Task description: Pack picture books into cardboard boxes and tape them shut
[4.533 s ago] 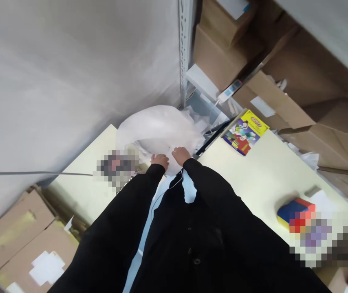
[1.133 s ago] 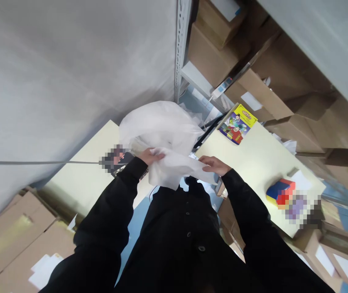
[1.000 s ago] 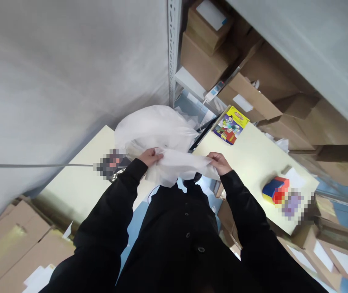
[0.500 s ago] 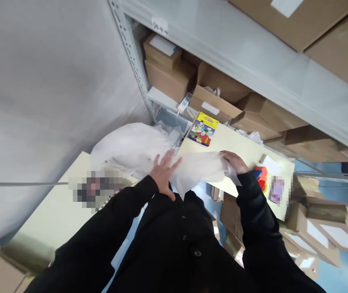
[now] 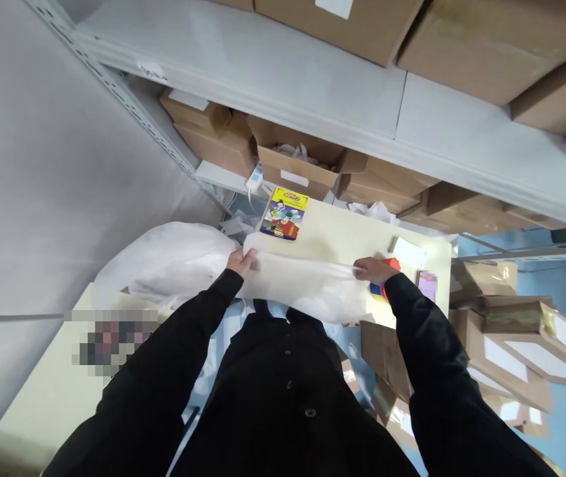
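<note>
A thin, translucent white packing sheet (image 5: 307, 285) is stretched between my two hands over the front of the pale table (image 5: 335, 228). My left hand (image 5: 242, 262) is closed on the sheet's left part, thumb on top. At the other end, my right hand (image 5: 373, 270) pinches the sheet's upper right corner. To the left, a large white bundle of similar material (image 5: 168, 255) bulges up beside my left hand. Just behind the sheet lies a yellow and purple cartoon-covered book (image 5: 285, 213). Partly hidden by my right hand is a red and blue object (image 5: 391, 264).
White papers (image 5: 409, 252) and a phone (image 5: 427, 285) lie at the table's right end. Behind stands a metal shelf (image 5: 273, 73) with cardboard boxes (image 5: 303, 179). More cartons (image 5: 502, 351) sit on the floor at right. A second pale table (image 5: 29, 371) is at left.
My left hand has gone from spread fingers over the sheet to gripping it. The sheet is now pulled flatter between both hands. The view has shifted to the right.
</note>
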{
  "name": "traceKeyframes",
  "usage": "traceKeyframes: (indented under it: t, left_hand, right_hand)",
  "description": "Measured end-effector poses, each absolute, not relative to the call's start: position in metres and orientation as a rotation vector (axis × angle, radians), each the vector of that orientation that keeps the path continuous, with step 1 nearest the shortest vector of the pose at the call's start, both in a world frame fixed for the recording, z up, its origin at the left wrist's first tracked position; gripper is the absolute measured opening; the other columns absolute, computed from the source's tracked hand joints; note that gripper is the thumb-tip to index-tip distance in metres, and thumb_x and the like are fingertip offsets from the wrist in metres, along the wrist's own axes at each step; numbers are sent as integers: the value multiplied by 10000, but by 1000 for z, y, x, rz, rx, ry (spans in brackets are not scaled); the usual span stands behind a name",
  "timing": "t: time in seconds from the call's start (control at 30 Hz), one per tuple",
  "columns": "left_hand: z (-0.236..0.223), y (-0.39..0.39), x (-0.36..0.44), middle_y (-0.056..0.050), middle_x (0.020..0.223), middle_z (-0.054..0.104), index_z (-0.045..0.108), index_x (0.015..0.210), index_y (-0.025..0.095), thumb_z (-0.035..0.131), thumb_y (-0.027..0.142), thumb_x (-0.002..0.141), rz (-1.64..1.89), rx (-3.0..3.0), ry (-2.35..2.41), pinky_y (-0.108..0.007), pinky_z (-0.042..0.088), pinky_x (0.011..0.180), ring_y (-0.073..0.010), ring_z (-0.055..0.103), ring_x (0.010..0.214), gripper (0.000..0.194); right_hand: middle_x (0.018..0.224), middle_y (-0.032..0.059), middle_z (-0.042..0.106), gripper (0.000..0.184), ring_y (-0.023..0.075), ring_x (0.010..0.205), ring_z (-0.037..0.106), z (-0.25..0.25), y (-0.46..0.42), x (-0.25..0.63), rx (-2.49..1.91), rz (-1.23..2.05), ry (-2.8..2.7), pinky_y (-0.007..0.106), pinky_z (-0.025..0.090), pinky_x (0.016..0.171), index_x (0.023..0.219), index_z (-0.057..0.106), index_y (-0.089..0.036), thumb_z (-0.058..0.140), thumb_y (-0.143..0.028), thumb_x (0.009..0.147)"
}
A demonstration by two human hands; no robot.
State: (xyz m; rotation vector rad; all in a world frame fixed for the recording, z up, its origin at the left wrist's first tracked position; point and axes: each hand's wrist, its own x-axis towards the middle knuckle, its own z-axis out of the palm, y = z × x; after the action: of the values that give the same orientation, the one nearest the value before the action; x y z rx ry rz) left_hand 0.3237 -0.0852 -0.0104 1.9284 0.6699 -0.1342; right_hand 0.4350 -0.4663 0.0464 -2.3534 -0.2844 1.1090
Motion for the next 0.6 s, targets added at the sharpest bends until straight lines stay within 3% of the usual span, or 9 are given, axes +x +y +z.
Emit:
traceKeyframes:
  t: [0.07, 0.17, 0.27, 0.33, 0.43, 0.5, 0.6]
  left_hand:
    - [-21, -92, 331, -15, 500, 588, 578, 676, 192, 482, 503, 751, -193, 2038, 716, -301, 508, 617, -199, 632, 578, 334]
    - [-41, -106, 339, -45, 550, 609, 553, 632, 215, 516, 419, 752, -271, 2176, 777, -330, 496, 738, -247, 656, 757, 240]
    - [-59, -117, 346, -116, 792, 671, 601, 781, 184, 499, 350, 781, -325, 2283, 851, -368, 466, 842, -277, 630, 942, 195]
    - [-66, -123, 348, -164, 980, 653, 597, 985, 131, 489, 321, 795, -351, 2329, 893, -386, 442, 903, -280, 601, 1023, 290]
    - [-66, -133, 345, -238, 1308, 472, 419, 1297, 57, 489, 342, 809, -263, 2462, 951, -442, 336, 1035, -316, 447, 1238, 570]
    - [-64, -143, 339, -250, 1459, 282, 286, 1401, 48, 501, 404, 807, -223, 2620, 803, -484, 235, 1097, -350, 266, 1362, 725]
    - [-66, -162, 328, -203, 1546, 91, 247, 1449, 106, 539, 464, 783, -459, 2771, 276, -522, 150, 1116, -366, 48, 1424, 811]
  right_hand:
    - [720, 64, 654, 119, 222, 720, 630, 21, -478, 432, -2526, 924, -157, 313, 480, 669, 780, 642, -165, 629, -181, 663]
    - [904, 131, 666, 271, 270, 845, 631, -16, -485, 424, -2648, 703, 44, 391, 485, 750, 1008, 611, -162, 545, -176, 745]
    - [1117, 182, 600, 407, 289, 1017, 584, -44, -486, 409, -2672, 538, 99, 434, 457, 859, 1181, 535, -131, 448, -141, 784]
    - [1242, 225, 511, 512, 315, 1138, 512, -55, -486, 397, -2711, 337, 84, 471, 417, 929, 1286, 457, -91, 451, -141, 776]
    - [1423, 268, 306, 668, 368, 1308, 327, -62, -482, 377, -2780, 110, -38, 543, 320, 1013, 1402, 305, -61, 500, -197, 779]
    - [1494, 244, 199, 709, 374, 1373, 211, -66, -476, 365, -2776, 187, -223, 555, 273, 1043, 1431, 262, -85, 524, -253, 794]
    - [1531, 220, 124, 801, 386, 1408, 103, -77, -463, 350, -2738, 465, -393, 562, 236, 1059, 1449, 229, -116, 594, -351, 776]
